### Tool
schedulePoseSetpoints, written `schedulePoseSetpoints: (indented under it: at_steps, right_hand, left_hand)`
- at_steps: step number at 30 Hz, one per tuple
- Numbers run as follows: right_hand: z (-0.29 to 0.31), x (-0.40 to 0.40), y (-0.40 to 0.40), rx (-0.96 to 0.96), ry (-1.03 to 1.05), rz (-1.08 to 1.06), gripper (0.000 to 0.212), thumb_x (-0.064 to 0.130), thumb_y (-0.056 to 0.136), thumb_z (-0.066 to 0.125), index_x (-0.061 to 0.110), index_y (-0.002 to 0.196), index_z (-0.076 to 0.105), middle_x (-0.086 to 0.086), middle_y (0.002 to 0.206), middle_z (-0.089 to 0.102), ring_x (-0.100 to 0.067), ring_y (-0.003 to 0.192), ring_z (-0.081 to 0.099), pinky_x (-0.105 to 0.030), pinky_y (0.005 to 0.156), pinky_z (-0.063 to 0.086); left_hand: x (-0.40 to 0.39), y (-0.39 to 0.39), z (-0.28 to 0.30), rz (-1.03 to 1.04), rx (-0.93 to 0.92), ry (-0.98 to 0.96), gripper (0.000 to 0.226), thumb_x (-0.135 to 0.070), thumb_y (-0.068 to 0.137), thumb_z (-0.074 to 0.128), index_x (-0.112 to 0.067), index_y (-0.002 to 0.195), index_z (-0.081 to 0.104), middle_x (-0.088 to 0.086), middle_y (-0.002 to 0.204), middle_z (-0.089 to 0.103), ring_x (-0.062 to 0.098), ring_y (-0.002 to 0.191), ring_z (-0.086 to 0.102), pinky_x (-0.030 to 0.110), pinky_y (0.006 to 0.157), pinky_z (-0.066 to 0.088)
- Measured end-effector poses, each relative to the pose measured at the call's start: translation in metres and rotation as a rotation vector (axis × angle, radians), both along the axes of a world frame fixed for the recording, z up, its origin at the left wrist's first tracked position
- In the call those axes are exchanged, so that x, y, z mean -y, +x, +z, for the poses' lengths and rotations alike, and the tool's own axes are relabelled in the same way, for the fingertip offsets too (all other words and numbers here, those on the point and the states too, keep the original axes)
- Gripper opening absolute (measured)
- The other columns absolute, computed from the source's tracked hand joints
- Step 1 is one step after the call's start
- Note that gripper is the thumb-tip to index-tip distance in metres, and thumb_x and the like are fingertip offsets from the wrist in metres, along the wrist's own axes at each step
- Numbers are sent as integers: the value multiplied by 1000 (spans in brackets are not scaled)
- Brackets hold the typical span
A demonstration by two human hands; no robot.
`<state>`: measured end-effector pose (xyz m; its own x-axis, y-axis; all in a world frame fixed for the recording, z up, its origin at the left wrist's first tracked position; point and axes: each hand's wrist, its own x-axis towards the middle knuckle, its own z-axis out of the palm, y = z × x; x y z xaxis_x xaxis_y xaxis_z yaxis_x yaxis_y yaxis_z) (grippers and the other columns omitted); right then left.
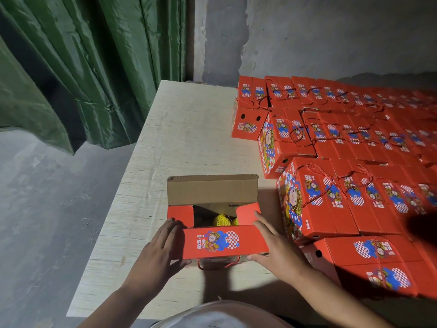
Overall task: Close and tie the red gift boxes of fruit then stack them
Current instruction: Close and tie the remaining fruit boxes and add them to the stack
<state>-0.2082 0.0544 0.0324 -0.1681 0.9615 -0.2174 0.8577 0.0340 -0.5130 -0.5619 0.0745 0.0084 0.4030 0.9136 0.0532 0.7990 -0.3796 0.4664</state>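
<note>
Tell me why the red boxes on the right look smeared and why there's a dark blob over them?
Head view: the closed red boxes blur and stretch toward the far right edge, wide-angle distortion with dim light; a dark shadow falls across them at right. The open box between both hands stays sharp and lit.

Both hands [156, 252] [276, 247] forward, palms inward (fingers straight, flat).

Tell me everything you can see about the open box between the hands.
The open box is red printed cardboard, upright on the table. Its far flap stands up, showing plain brown; the near flap is folded partway over. Yellow netted fruit shows inside. The left hand and right hand touch its sides.
</note>
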Motion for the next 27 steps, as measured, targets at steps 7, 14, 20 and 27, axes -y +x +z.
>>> schedulePoseSetpoints:
  at_steps: [7,14,20,27]
  right_hand:
    - [4,6,-5,-30,-20,0,101,54,89,72,37,163,6,36,163,-13,20,119,49,-2,97,32]
    - [-3,3,-4,-95,6,-34,74,57,100,50,38,162,14,38,163,-6,11,151,9,-36,123,29]
    - [0,-1,-9,-86,14,-63,79,70,84,56,31,150,34,40,162,-3,3,142,35,-35,105,48]
    - [7,-11,-12,-82,-49,-68,59,61,87,67,31,132,44,42,160,-4,-1,126,49,-20,87,49]
  left_hand:
    - [6,0,-7,32,17,-23,97,-81,90,33,-23,164,9,-11,171,3,8,156,8,30,120,31]
    - [5,4,-4,88,78,-28,75,-70,101,21,-30,163,10,-16,169,5,2,155,7,29,122,27]
    - [7,7,-9,94,99,-38,66,-66,103,24,-38,162,11,-23,168,2,-1,154,6,25,122,23]
    - [6,6,-12,85,116,-49,55,-64,104,29,-40,153,31,-22,167,7,2,154,9,29,118,33]
